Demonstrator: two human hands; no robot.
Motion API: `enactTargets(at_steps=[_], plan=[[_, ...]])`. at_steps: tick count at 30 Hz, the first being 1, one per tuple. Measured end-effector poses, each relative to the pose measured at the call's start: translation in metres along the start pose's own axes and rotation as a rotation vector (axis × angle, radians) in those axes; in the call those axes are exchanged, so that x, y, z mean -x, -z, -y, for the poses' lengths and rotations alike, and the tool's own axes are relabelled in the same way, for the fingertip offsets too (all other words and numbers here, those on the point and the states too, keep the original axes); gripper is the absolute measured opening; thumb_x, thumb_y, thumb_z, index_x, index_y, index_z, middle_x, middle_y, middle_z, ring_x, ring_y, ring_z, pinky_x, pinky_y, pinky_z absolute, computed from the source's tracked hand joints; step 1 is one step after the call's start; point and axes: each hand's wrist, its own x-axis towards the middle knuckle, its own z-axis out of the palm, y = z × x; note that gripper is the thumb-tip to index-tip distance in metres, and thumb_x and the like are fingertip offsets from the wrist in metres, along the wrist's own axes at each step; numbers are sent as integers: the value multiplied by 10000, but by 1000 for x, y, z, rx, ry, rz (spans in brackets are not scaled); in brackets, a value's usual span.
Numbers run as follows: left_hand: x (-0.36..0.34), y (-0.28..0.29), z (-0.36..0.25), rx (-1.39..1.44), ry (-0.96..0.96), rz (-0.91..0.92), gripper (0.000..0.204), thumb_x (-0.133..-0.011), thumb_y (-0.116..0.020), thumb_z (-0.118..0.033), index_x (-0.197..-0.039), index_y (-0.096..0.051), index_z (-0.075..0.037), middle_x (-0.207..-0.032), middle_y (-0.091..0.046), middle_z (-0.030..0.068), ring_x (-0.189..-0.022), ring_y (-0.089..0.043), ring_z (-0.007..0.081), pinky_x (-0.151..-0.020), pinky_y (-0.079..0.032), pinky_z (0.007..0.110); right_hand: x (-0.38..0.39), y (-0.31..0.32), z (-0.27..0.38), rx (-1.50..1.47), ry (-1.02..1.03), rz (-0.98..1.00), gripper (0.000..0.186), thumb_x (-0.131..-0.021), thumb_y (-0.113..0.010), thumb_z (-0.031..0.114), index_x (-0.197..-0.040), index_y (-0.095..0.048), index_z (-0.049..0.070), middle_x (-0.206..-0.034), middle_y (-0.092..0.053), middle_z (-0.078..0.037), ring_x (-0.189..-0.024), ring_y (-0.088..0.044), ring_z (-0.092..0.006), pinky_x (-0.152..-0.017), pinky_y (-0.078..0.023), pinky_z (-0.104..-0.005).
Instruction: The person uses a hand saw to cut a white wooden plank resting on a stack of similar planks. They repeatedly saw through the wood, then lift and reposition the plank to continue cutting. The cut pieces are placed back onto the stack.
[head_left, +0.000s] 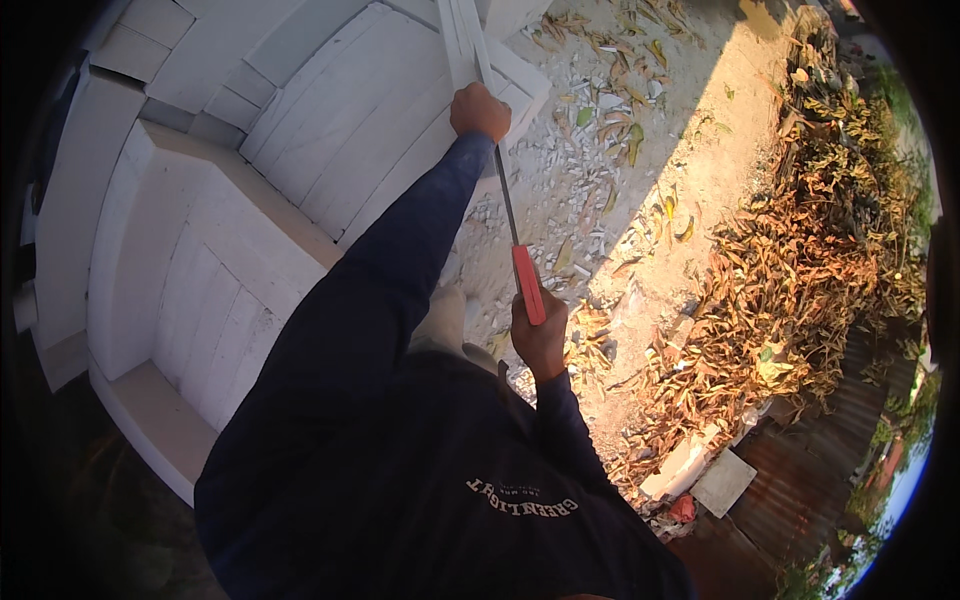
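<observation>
My left hand [481, 113] is closed on a pale, narrow board [460, 45] at the top, over the stepped stack of white blocks [330, 130]. A hand saw with a red handle [528, 280] runs from below up to that board, its thin blade passing just right of my left hand. Lower down, my right hand [540, 330] is wrapped round the red handle. Dark sleeves cover both forearms.
More white blocks [170, 250] form steps along the left. Sandy ground [640, 120] with white chips and leaves lies right of them, beside a long pile of dry leaves [770, 260]. A rusty corrugated sheet [800, 480] and loose slab [724, 483] lie at lower right.
</observation>
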Motion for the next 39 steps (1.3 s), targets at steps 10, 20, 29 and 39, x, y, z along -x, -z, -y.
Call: enactTargets(at_steps=[10, 20, 29, 39], plan=[[57, 2, 6, -3, -52, -32, 171, -792, -739, -148, -813, -703, 19, -894, -712, 279, -857, -714, 455, -762, -589, 528, 50, 10, -15, -17, -57, -34, 185, -917, -617, 85, -787, -585, -43, -619, -552, -176, -528, -555, -250, -521, -432, -400], [107, 2, 20, -2, -81, -8, 166, -800, -716, -134, -741, -689, 18, -827, -697, 281, -808, -709, 455, -738, -584, 527, 97, 13, -15, -66, -153, -32, 203, -937, -638, 102, -793, -593, -34, -628, -541, -158, -546, -539, -199, -522, -434, -383], [50, -5, 9, -35, -97, -62, 152, -798, -728, -144, -767, -702, 2, -845, -714, 258, -813, -722, 448, -726, -589, 534, 45, 0, -17, -109, -116, -94, 181, -948, -635, 89, -830, -616, -46, -648, -557, -165, -559, -549, -219, -534, -438, -383], [-4, 3, 0, 26, -29, -33, 325, -900, -680, -286, -790, -723, 17, -864, -712, 278, -830, -710, 467, -757, -579, 531, 3, -3, -2, -74, -77, -36, 483, -901, -607, 59, -1374, -604, -40, -710, -624, -248, -644, -678, -401, -577, -510, -438]])
